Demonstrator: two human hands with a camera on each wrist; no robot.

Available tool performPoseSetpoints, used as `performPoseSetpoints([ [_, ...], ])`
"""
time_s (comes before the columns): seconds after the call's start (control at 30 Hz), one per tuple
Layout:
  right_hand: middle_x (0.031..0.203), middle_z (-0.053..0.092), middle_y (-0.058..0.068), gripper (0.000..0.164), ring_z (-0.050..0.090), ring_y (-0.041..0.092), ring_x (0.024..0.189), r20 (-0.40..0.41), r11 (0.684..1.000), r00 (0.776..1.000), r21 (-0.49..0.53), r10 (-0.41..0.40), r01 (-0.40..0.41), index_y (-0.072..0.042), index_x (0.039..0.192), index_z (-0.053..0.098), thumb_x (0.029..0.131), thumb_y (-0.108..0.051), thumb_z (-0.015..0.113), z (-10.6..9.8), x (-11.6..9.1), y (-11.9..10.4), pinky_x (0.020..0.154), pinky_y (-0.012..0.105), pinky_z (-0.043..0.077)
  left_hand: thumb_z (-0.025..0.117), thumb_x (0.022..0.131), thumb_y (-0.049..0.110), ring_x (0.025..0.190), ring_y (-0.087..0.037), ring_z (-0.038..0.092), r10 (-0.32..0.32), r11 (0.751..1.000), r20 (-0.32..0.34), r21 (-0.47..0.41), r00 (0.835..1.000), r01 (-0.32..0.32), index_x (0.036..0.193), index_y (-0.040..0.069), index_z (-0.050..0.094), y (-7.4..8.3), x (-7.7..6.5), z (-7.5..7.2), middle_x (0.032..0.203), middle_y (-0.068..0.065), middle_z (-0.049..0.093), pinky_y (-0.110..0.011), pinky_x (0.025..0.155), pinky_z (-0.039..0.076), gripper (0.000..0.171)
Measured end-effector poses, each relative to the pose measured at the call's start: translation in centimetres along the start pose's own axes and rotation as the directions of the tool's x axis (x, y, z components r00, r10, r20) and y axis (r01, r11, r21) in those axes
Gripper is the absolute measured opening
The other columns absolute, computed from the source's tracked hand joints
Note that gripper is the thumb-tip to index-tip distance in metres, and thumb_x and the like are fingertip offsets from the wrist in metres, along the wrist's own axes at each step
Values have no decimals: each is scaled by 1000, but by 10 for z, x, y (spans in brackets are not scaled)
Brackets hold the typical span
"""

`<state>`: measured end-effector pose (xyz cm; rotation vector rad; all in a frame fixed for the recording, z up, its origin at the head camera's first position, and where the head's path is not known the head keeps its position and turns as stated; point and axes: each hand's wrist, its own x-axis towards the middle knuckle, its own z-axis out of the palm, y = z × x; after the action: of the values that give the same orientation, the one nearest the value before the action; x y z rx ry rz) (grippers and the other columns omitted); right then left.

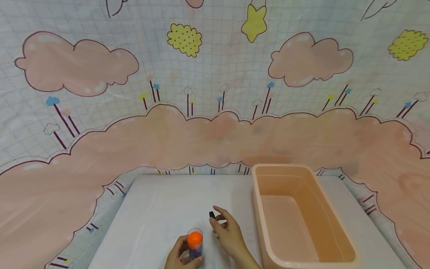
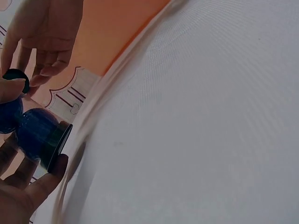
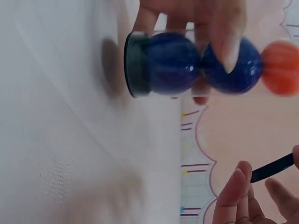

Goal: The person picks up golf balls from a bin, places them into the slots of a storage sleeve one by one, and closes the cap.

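Note:
My left hand (image 1: 181, 254) grips a clear tube (image 3: 191, 65) just above the table. Inside it, two blue balls (image 3: 231, 65) and an orange ball (image 1: 195, 239) are stacked, the orange one uppermost. A dark cap (image 3: 138, 64) closes the tube's lower end, while its top looks open in the head view. To the right of the tube, my right hand (image 1: 230, 235) pinches a small round dark lid (image 3: 272, 168) between thumb and fingers. This lid is apart from the tube. In the left wrist view, the tube (image 2: 37, 135) is partly cut off by the frame.
A deep peach plastic bin (image 1: 260, 224) stands on the right of the white table (image 1: 151, 209), close beside my right forearm. Behind the table hangs a patterned cloth (image 1: 215, 142) with clouds and stars, which also surrounds the sides.

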<state>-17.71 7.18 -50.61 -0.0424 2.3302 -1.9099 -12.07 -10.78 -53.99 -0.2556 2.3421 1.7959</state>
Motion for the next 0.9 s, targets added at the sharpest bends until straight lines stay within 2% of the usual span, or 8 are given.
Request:
performPoseSetpoints([
  [0.13,111,56,8,40,63,17,77,14,999,999,20,-32,32,-36,137,49,98,-36,56,-8,-12,-3,64,29,56,86,71,31,112,-31,57,18,1000,25,3,1000,-18,127,8,51,2,-2,3,123,-13,61,-52,85,54,69],
  [0.23,110,56,9,39,63,13,77,27,998,998,41,-52,51,-35,139,46,101,-32,51,-13,-21,-5,67,30,57,86,71,30,111,-29,58,42,999,36,4,998,-42,126,9,52,4,-2,5,123,-13,62,-51,83,54,68],
  [0.33,109,55,9,38,63,11,79,30,996,997,45,-76,75,-36,140,46,102,-32,48,-19,-29,-10,70,29,56,86,72,28,110,-28,58,76,997,34,-2,996,-76,125,11,53,5,0,8,123,-12,62,-50,83,54,65],
  [0.47,108,54,10,35,62,15,84,18,992,993,40,-120,119,-36,137,49,102,-35,46,-24,-37,-18,73,28,55,85,73,27,109,-27,59,112,994,36,-8,993,-111,124,14,54,7,2,12,124,-10,62,-49,84,55,61],
  [0.67,109,56,7,30,62,22,87,-33,984,987,69,-159,161,-35,129,54,99,-35,53,-26,-45,-25,75,27,54,85,72,27,109,-26,59,139,990,41,-22,989,-139,122,19,56,10,1,15,122,-6,63,-42,83,56,58],
  [0.9,108,60,2,31,62,18,92,-65,963,969,109,-239,245,-26,122,56,93,-25,66,-26,-50,-27,78,25,52,84,74,24,107,-20,60,181,983,61,-26,982,-180,121,21,56,11,-2,18,118,-4,64,-30,81,56,56],
])
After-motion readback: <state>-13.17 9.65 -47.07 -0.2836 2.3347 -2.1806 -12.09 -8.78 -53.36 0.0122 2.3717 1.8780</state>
